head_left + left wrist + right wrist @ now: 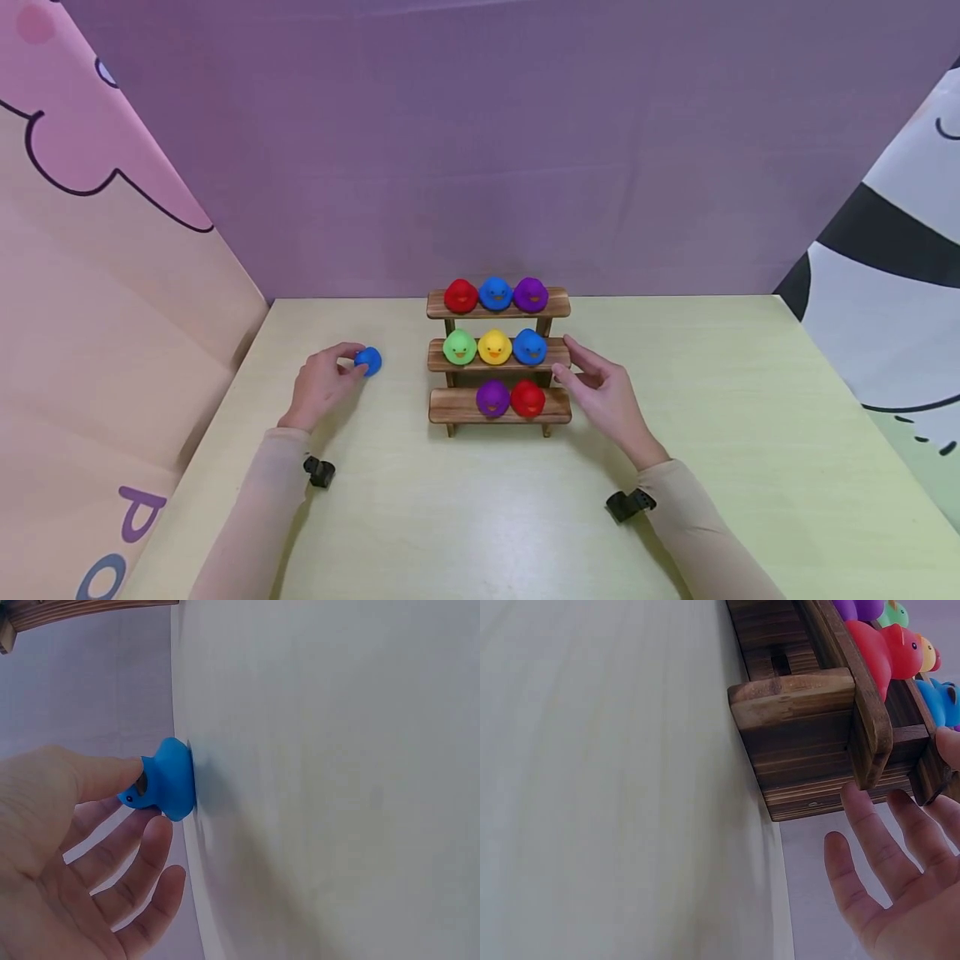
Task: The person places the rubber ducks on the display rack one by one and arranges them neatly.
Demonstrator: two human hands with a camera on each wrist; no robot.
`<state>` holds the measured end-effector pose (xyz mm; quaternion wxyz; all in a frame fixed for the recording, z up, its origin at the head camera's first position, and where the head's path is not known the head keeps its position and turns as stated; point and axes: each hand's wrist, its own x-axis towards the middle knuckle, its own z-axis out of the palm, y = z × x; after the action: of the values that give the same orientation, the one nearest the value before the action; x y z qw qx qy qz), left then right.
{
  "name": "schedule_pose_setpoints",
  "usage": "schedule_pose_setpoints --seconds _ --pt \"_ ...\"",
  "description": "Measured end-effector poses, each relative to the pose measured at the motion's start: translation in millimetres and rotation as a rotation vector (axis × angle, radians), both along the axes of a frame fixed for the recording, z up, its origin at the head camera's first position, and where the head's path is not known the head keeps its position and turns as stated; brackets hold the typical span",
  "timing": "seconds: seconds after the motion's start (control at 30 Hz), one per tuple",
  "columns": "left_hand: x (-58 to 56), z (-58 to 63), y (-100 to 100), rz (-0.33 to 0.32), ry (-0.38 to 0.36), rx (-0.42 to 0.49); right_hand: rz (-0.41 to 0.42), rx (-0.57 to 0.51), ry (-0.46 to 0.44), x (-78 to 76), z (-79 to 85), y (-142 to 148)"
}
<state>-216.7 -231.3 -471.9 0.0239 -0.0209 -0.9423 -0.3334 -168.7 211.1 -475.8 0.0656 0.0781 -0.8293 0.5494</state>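
Note:
On the left part of the table, my left hand (321, 385) pinches a blue rubber duck (368, 361) between thumb and fingers. The left wrist view shows the duck (172, 780) with its base at the tabletop and its head between the fingertips. A three-tier wooden display shelf (450, 407) stands at the table's middle. My right hand (609, 400) holds the right end of its middle tier, thumb at the front edge and index finger at the back. In the right wrist view the other fingers (885, 840) of that hand stretch out beside the shelf.
Red (461, 297), blue (496, 294) and purple (531, 295) ducks top the shelf. Green (460, 347), yellow (495, 347) and blue (529, 347) ones sit mid-tier. Purple (492, 399) and red (528, 399) ducks occupy the bottom tier's middle and right. A purple backdrop (480, 150) rises behind.

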Motion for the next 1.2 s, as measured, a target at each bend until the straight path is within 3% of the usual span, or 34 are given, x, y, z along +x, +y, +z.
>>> schedule_pose_setpoints --seconds 0.57,1.2 --pt "5.3 2.0 0 0.013 0.012 -0.001 0.002 -0.018 0.004 -1.7 -0.1 -2" --pt "36.3 18.6 30 -0.057 0.046 0.011 -0.003 -0.004 -0.001 0.0 2.7 -1"
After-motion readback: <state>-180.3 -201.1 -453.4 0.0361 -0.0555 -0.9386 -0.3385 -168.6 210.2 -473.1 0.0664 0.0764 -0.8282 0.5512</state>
